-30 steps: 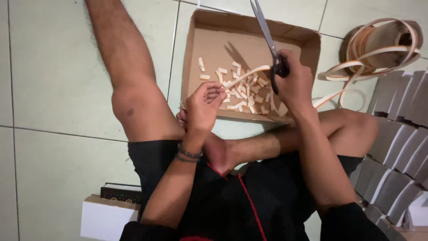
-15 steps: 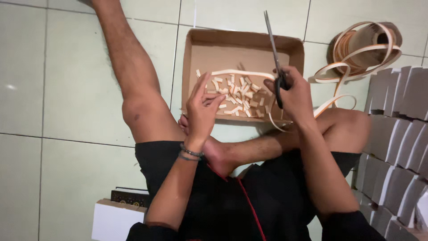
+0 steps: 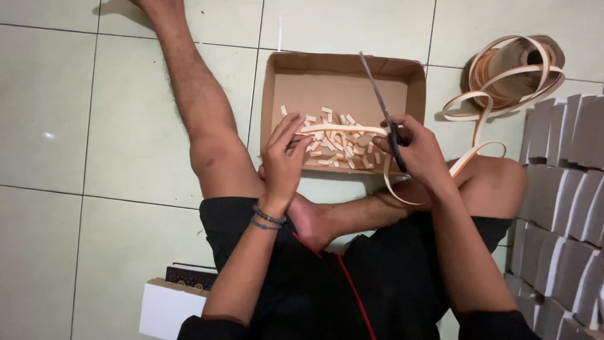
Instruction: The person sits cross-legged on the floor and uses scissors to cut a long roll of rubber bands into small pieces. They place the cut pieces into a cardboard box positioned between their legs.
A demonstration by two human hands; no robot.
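grey boxes [image 3: 566,208] cut off right, scissor handles hidden

A pale tan strip [image 3: 343,129] runs level across the open cardboard box [image 3: 343,69], its free end pinched in the fingers of the left hand [image 3: 283,157]. From the right hand [image 3: 418,151] it drops in a loop below the box's near edge, then climbs to a loose coil [image 3: 509,75] lying on the floor right of the box. Scissors [image 3: 384,113] with long dark blades point up and away over the box, gripped in the right hand beside the strip. Short cut pieces [image 3: 343,151] of the same tan lie scattered inside the box, under the strip.
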